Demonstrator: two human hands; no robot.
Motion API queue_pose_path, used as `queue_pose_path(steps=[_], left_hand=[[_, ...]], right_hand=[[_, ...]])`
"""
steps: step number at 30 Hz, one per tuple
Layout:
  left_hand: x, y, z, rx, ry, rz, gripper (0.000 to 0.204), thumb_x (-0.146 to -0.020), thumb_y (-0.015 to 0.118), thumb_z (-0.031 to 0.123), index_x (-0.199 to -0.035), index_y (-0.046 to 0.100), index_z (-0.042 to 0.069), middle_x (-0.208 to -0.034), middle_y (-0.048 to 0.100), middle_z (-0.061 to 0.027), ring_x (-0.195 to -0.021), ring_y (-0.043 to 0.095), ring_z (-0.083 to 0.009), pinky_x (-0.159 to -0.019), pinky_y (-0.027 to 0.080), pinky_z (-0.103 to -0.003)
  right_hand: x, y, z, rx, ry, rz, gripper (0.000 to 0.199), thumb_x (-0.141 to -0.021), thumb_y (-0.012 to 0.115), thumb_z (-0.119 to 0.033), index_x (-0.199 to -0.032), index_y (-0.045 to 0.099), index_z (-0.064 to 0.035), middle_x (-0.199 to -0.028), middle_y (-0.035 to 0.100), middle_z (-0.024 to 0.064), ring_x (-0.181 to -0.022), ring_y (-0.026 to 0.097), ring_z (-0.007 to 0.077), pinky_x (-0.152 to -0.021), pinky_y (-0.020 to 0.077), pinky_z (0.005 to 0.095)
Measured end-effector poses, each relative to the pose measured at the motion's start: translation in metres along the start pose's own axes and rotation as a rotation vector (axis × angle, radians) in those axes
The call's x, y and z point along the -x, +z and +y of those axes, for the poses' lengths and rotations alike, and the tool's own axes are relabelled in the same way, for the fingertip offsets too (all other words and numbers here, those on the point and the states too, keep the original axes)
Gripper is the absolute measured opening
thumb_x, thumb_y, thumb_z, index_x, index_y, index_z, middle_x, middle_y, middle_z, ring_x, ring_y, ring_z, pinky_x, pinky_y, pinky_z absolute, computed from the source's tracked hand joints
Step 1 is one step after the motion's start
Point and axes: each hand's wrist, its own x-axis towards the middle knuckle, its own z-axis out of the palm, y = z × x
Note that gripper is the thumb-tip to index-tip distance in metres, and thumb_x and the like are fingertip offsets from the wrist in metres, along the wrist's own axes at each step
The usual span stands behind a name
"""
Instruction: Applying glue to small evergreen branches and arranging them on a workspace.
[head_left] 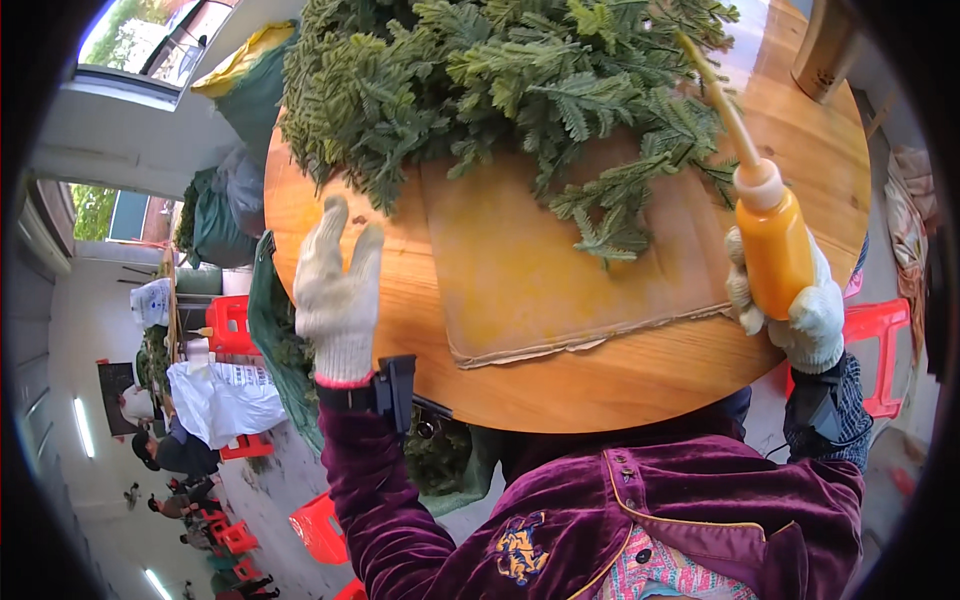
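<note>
My right hand (815,320), in a white knit glove, is wrapped round an orange squeeze bottle (775,250) with a pale cap and a long tapering nozzle that points up and away. Over the left part of the round wooden table, my left hand (338,285) is gloved too, its fingers stretched and apart with nothing in them. Between the hands lies a flat cardboard sheet (520,290) with yellowish stains. A big heap of green artificial-looking fir branches (480,90) covers the table's far side, and one sprig (620,215) hangs over the cardboard.
The wooden table (600,385) has a curved near edge close to my body. A brown cylinder (828,55) stands at its far right. Red plastic stools (880,350) are on both sides. Green sacks (265,330) lean at the left. Farther left, several people sit working.
</note>
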Motion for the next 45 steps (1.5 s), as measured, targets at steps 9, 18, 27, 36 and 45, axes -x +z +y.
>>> queue_pose_path(steps=[9,18,27,36,45], left_hand=[[-0.049,0.040,0.024,0.413,-0.340,0.003,0.036,-0.097,0.077,0.009,-0.132,0.071,0.001,-0.121,0.078,-0.0094,-0.112,0.072,-0.0182,-0.098,0.055,-0.030],[0.002,-0.032,0.012,0.627,-0.532,0.095,0.036,-0.102,0.072,0.009,-0.134,0.066,-0.008,-0.132,0.071,-0.0153,-0.118,0.066,-0.0163,-0.106,0.052,-0.029],[0.049,-0.011,0.082,0.106,0.338,-0.015,0.052,-0.080,0.090,0.008,-0.128,0.072,0.007,-0.115,0.079,-0.0104,-0.100,0.075,-0.0317,-0.106,0.053,-0.053],[0.077,-0.039,0.106,0.209,0.054,-0.086,0.045,-0.088,0.082,0.004,-0.131,0.069,0.002,-0.123,0.077,-0.0145,-0.097,0.077,-0.0254,-0.115,0.047,-0.056],[0.070,-0.034,0.091,0.149,-0.070,-0.153,0.061,-0.082,0.090,0.017,-0.137,0.067,0.001,-0.127,0.076,-0.0122,-0.116,0.071,-0.0282,-0.119,0.039,-0.057]], right_hand=[[0.007,0.000,-0.005,0.023,0.045,0.013,0.124,-0.059,0.100,-0.051,-0.153,0.040,0.0037,-0.121,0.066,0.0175,-0.081,0.070,0.0226,-0.056,0.0588,0.0284],[0.005,-0.004,0.001,0.061,0.046,0.039,0.124,-0.059,0.099,-0.052,-0.154,0.041,0.0031,-0.122,0.066,0.0182,-0.079,0.069,0.0211,-0.054,0.0572,0.0267],[0.005,-0.003,0.000,0.149,0.014,-0.001,0.105,-0.067,0.088,-0.042,-0.153,0.047,0.0020,-0.108,0.072,0.0143,-0.077,0.072,0.0191,-0.063,0.0577,0.0281],[0.012,0.007,-0.006,0.262,0.054,-0.006,0.118,-0.062,0.093,-0.055,-0.154,0.045,0.0018,-0.112,0.071,0.0130,-0.082,0.072,0.0173,-0.061,0.0575,0.0263],[0.027,0.016,-0.005,0.355,0.047,-0.037,0.114,-0.063,0.098,-0.043,-0.154,0.047,0.0039,-0.134,0.066,0.0141,-0.109,0.070,0.0202,-0.092,0.0553,0.0312]])
